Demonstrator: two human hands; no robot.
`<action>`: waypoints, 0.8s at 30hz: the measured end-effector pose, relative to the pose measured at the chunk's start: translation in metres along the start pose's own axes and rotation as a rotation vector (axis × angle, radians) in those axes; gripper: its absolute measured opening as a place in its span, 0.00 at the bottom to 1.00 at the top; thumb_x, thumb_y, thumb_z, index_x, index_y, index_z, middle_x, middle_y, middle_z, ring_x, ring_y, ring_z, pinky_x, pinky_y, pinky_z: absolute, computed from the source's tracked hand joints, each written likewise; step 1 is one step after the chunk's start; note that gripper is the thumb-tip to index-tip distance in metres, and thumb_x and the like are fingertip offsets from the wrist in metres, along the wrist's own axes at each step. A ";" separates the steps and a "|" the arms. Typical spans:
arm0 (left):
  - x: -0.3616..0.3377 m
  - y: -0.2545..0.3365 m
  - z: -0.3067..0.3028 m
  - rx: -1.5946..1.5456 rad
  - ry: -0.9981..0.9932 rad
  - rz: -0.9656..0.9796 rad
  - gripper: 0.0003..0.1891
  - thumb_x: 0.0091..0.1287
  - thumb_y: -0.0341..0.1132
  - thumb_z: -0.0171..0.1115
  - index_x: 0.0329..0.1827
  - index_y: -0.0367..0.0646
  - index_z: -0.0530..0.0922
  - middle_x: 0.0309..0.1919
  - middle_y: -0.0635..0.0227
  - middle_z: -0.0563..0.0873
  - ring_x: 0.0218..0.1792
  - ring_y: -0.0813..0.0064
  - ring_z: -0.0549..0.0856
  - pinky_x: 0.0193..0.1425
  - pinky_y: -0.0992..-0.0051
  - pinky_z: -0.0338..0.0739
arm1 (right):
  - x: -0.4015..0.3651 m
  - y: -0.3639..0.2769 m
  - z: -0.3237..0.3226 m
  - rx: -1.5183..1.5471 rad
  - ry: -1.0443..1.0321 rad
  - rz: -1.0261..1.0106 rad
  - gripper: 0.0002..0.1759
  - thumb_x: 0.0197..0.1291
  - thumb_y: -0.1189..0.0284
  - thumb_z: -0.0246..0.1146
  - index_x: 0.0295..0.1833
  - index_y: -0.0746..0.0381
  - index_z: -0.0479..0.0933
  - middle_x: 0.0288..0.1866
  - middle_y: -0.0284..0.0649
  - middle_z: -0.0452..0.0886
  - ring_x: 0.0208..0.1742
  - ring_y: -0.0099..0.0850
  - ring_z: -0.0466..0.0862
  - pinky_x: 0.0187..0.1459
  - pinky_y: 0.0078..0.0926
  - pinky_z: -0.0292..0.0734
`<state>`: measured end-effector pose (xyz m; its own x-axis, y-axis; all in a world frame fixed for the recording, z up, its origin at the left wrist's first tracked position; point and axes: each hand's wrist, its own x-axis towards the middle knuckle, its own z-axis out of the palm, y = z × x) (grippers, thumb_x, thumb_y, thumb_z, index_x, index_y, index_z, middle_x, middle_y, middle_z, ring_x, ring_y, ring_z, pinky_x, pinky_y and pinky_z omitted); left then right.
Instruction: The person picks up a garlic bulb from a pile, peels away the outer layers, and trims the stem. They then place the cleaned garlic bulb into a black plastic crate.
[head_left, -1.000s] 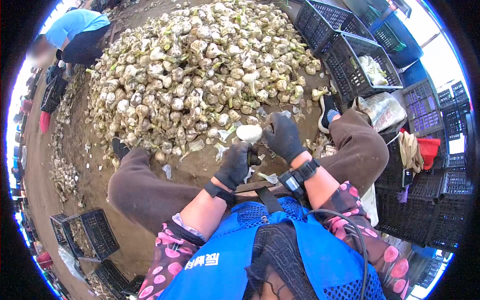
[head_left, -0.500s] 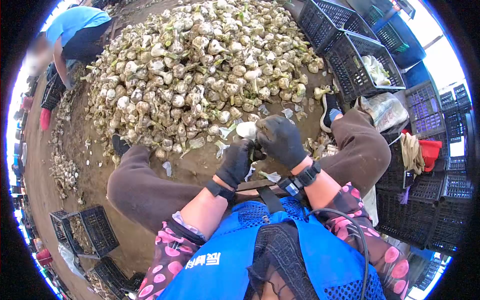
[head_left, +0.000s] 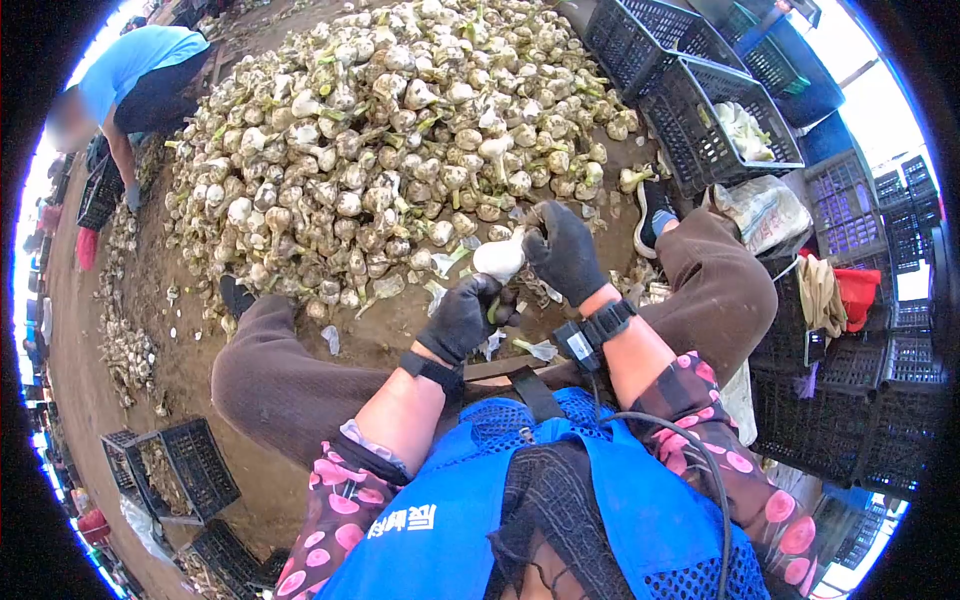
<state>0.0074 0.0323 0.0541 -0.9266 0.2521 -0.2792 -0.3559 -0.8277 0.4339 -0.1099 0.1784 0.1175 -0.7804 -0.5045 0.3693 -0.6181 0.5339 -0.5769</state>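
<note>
A white, peeled-looking garlic bulb (head_left: 499, 259) sits between my two gloved hands, above the ground between my legs. My left hand (head_left: 464, 318), in a black glove, is closed around the bulb's lower end, and a bit of green stem shows by its fingers. My right hand (head_left: 564, 256), also black-gloved, has its fingers curled in at the bulb's upper right side. Whatever lies between those fingertips is hidden. Just beyond my hands rises a large heap of garlic (head_left: 380, 150), dirty bulbs with short stems. Loose pale skins (head_left: 540, 349) lie below my hands.
Black crates (head_left: 725, 130) stand to the right, one holding white garlic. A sack (head_left: 765, 218) and tan and red cloths (head_left: 822, 295) are beside my knee. More crates (head_left: 185, 465) sit lower left. Another person in a blue shirt (head_left: 140, 65) bends at the far left.
My right hand has shifted up slightly, away from my left hand, and more of the white bulb shows between them. My left hand has moved slightly left.
</note>
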 end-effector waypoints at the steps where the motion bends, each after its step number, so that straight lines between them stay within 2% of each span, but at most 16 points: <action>1: -0.002 0.005 0.005 -0.025 -0.062 -0.017 0.16 0.66 0.32 0.44 0.51 0.33 0.73 0.35 0.62 0.80 0.29 0.68 0.78 0.44 0.64 0.79 | 0.002 0.003 0.002 -0.063 0.036 -0.042 0.15 0.50 0.68 0.61 0.41 0.66 0.71 0.37 0.53 0.77 0.41 0.51 0.78 0.42 0.45 0.73; 4: -0.012 0.005 0.025 0.072 0.111 -0.091 0.15 0.65 0.31 0.46 0.50 0.33 0.73 0.34 0.62 0.80 0.30 0.68 0.79 0.42 0.68 0.78 | 0.005 0.018 0.010 -0.055 0.142 -0.107 0.12 0.51 0.71 0.61 0.41 0.63 0.74 0.36 0.51 0.77 0.40 0.52 0.78 0.40 0.44 0.73; 5: -0.017 0.000 0.022 0.419 -0.004 0.060 0.14 0.66 0.32 0.51 0.51 0.35 0.74 0.36 0.63 0.81 0.33 0.71 0.80 0.41 0.72 0.78 | 0.005 0.018 0.007 -0.059 0.137 -0.081 0.11 0.51 0.72 0.61 0.40 0.63 0.75 0.37 0.50 0.78 0.40 0.51 0.78 0.40 0.42 0.73; 8: -0.015 0.002 0.020 0.398 -0.069 0.073 0.16 0.68 0.33 0.55 0.57 0.38 0.73 0.40 0.66 0.82 0.36 0.75 0.81 0.40 0.76 0.77 | 0.006 0.012 0.002 -0.003 0.208 0.012 0.11 0.50 0.71 0.62 0.41 0.62 0.75 0.36 0.49 0.78 0.40 0.50 0.78 0.40 0.41 0.73; 10: -0.010 0.003 0.028 0.386 -0.120 0.121 0.18 0.68 0.33 0.56 0.60 0.39 0.71 0.42 0.68 0.82 0.38 0.77 0.81 0.41 0.76 0.77 | 0.003 0.018 -0.002 0.059 0.141 0.134 0.12 0.53 0.71 0.60 0.44 0.62 0.75 0.38 0.47 0.78 0.41 0.49 0.79 0.41 0.39 0.74; 12: -0.009 0.008 0.038 0.375 -0.173 0.167 0.20 0.68 0.34 0.57 0.63 0.41 0.70 0.45 0.70 0.82 0.39 0.79 0.81 0.41 0.77 0.77 | -0.004 0.048 -0.003 0.158 -0.128 0.208 0.11 0.62 0.66 0.56 0.39 0.64 0.77 0.40 0.50 0.80 0.45 0.44 0.80 0.45 0.39 0.74; 13: -0.009 0.012 0.042 0.503 -0.118 0.186 0.22 0.67 0.34 0.58 0.64 0.41 0.69 0.49 0.69 0.80 0.45 0.77 0.80 0.48 0.75 0.76 | -0.007 0.047 -0.014 0.195 -0.313 0.284 0.16 0.68 0.64 0.50 0.42 0.65 0.77 0.41 0.51 0.81 0.43 0.44 0.82 0.44 0.39 0.74; 14: -0.008 0.014 0.045 0.628 -0.060 0.207 0.23 0.66 0.35 0.59 0.64 0.40 0.69 0.53 0.69 0.79 0.51 0.76 0.79 0.54 0.74 0.76 | -0.013 0.050 -0.008 0.191 -0.314 0.279 0.16 0.68 0.64 0.50 0.42 0.65 0.77 0.41 0.51 0.81 0.43 0.44 0.82 0.44 0.39 0.74; 15: -0.005 0.012 0.039 0.697 -0.060 0.300 0.23 0.63 0.27 0.57 0.63 0.40 0.69 0.54 0.68 0.78 0.54 0.73 0.79 0.59 0.73 0.73 | -0.023 0.057 0.005 0.189 -0.082 -0.056 0.17 0.69 0.64 0.49 0.44 0.65 0.78 0.39 0.50 0.82 0.40 0.42 0.82 0.42 0.37 0.75; 16: -0.001 0.009 0.033 0.691 -0.056 0.305 0.23 0.63 0.27 0.57 0.63 0.40 0.69 0.54 0.68 0.78 0.54 0.73 0.79 0.59 0.73 0.73 | -0.034 0.059 0.013 0.185 0.150 -0.387 0.17 0.70 0.64 0.49 0.46 0.65 0.78 0.37 0.48 0.83 0.37 0.40 0.83 0.40 0.35 0.76; 17: 0.003 0.005 0.028 0.794 -0.027 0.372 0.24 0.61 0.23 0.55 0.62 0.40 0.69 0.54 0.68 0.78 0.55 0.72 0.79 0.61 0.73 0.72 | -0.036 0.031 -0.005 0.282 0.004 -0.199 0.16 0.68 0.64 0.53 0.46 0.65 0.79 0.34 0.44 0.85 0.36 0.36 0.84 0.38 0.34 0.76; 18: 0.005 0.002 0.026 0.898 0.002 0.439 0.25 0.59 0.19 0.52 0.62 0.39 0.70 0.54 0.67 0.79 0.55 0.72 0.78 0.62 0.72 0.72 | -0.031 0.012 -0.017 0.283 -0.004 -0.201 0.16 0.68 0.64 0.53 0.46 0.65 0.79 0.34 0.44 0.85 0.36 0.36 0.84 0.38 0.34 0.76; 19: 0.006 0.002 0.026 1.015 0.048 0.503 0.27 0.55 0.15 0.45 0.60 0.39 0.70 0.53 0.65 0.80 0.56 0.72 0.78 0.62 0.72 0.71 | -0.026 -0.003 -0.027 0.447 -0.212 0.186 0.15 0.66 0.66 0.55 0.44 0.66 0.79 0.36 0.45 0.85 0.38 0.38 0.84 0.39 0.35 0.76; 20: 0.006 0.003 0.027 1.015 0.050 0.503 0.27 0.55 0.15 0.45 0.60 0.39 0.70 0.53 0.65 0.80 0.56 0.72 0.78 0.62 0.72 0.71 | -0.024 -0.011 -0.032 0.600 -0.417 0.580 0.13 0.64 0.67 0.57 0.43 0.66 0.80 0.38 0.45 0.85 0.39 0.39 0.84 0.40 0.37 0.75; 22: 0.006 0.004 0.027 1.202 0.142 0.661 0.23 0.54 0.20 0.54 0.56 0.40 0.73 0.47 0.59 0.82 0.51 0.65 0.82 0.58 0.70 0.75 | -0.022 -0.011 -0.030 0.484 -0.310 0.482 0.13 0.62 0.65 0.59 0.40 0.66 0.80 0.35 0.46 0.84 0.37 0.37 0.83 0.39 0.36 0.75; 24: 0.005 0.007 0.028 1.302 0.185 0.718 0.21 0.54 0.22 0.56 0.54 0.40 0.73 0.46 0.57 0.82 0.50 0.62 0.82 0.55 0.69 0.75 | -0.023 -0.007 -0.024 0.180 -0.129 0.088 0.15 0.62 0.63 0.60 0.38 0.66 0.79 0.29 0.45 0.80 0.32 0.33 0.81 0.37 0.30 0.74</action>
<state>-0.0029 0.0417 0.0792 -0.9537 -0.1515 0.2597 0.2072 0.2948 0.9328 -0.0902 0.2026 0.1301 -0.8047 -0.5505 0.2223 -0.5127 0.4558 -0.7276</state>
